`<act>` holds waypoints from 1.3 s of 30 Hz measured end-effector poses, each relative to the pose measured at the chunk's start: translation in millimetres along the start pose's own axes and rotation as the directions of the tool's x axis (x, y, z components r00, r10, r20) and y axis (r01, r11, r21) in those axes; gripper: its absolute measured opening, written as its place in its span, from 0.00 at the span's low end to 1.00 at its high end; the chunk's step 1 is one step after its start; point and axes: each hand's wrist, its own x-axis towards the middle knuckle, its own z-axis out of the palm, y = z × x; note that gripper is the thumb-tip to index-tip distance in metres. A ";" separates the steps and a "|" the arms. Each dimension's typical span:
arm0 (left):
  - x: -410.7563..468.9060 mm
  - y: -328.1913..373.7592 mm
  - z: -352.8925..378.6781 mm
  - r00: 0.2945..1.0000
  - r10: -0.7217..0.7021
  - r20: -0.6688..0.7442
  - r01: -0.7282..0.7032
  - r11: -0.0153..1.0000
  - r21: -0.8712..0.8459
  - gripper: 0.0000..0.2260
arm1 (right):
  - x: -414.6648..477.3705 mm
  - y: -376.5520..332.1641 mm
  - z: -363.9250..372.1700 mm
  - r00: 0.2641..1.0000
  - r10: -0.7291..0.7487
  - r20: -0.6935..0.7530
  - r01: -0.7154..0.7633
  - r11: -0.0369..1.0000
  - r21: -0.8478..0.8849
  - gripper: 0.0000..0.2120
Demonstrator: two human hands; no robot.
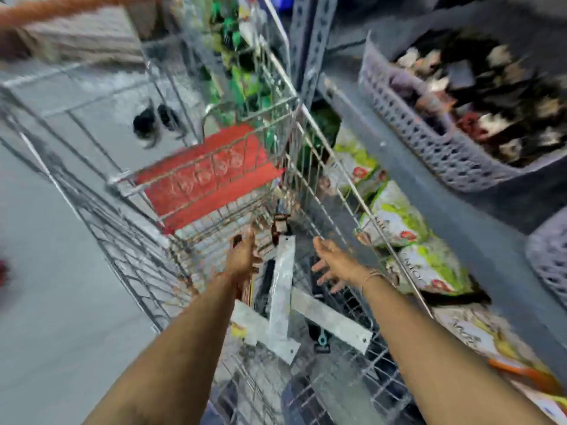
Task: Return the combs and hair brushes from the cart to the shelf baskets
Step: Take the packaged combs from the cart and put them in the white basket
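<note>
Both my arms reach down into a wire shopping cart [319,179]. My left hand [242,256] hovers over the cart floor with fingers spread and nothing in it. My right hand [334,263] is also open, palm down, fingers apart. Between and below them lie packaged combs or brushes in long clear sleeves [283,283], crossed over one another, with dark brushes [280,227] beside them. The frame is blurred, so finer details are unclear. A grey perforated shelf basket [429,133] filled with dark and light hair items sits on the shelf at the upper right.
The cart's red child-seat flap [211,176] stands ahead of my hands. A grey metal shelf [460,216] runs along the right, with green and white packets [399,222] on the level below. A second basket [549,259] shows at the right edge. Grey floor lies left.
</note>
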 end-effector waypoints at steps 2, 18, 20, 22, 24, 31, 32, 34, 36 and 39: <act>14.0 -19.4 3.0 0.995 0.009 -0.095 -0.006 1.000 0.031 0.26 | 20.4 12.6 5.4 1.000 0.015 -0.018 -0.017 0.996 -0.082 0.24; 78.0 -107.7 81.4 0.919 0.305 -0.251 -0.066 0.744 0.665 0.29 | 97.0 141.5 34.9 0.966 -0.197 -0.165 0.061 0.801 -0.595 0.30; 86.5 -108.4 87.6 0.909 0.319 -0.267 -0.044 0.714 0.699 0.25 | 98.4 145.6 35.3 0.964 -0.195 -0.181 0.049 0.798 -0.600 0.31; 86.9 -106.2 85.7 0.901 0.325 -0.288 -0.065 0.758 0.649 0.18 | 97.0 146.1 35.5 0.968 -0.185 -0.167 0.043 0.786 -0.617 0.31; 82.7 -102.0 77.9 0.891 0.258 -0.374 -0.088 0.905 0.416 0.09 | 96.6 145.0 35.1 0.982 -0.140 -0.124 0.028 0.764 -0.645 0.27; 77.8 -94.1 18.9 0.750 -0.071 -0.657 0.107 0.994 0.015 0.17 | 81.2 130.5 32.5 0.936 -0.221 -0.273 0.073 0.883 -0.464 0.07; 76.9 -92.7 15.9 0.735 -0.088 -0.673 0.122 0.993 0.003 0.17 | 78.3 125.8 32.2 0.884 -0.290 -0.366 0.085 0.871 -0.484 0.08; 78.5 -92.0 14.0 0.739 -0.092 -0.667 0.134 0.991 0.012 0.17 | 76.0 114.5 31.5 0.781 -0.422 -0.460 0.046 0.774 -0.632 0.14; 79.5 -91.3 17.4 0.760 -0.103 -0.642 0.135 0.991 0.000 0.15 | 79.5 106.8 37.7 0.822 -0.450 -0.350 -0.005 0.609 -0.793 0.22; 81.9 -91.8 21.6 0.793 -0.128 -0.595 0.106 0.992 -0.072 0.13 | 86.6 112.4 54.7 0.953 -0.299 -0.051 0.111 0.500 -0.859 0.24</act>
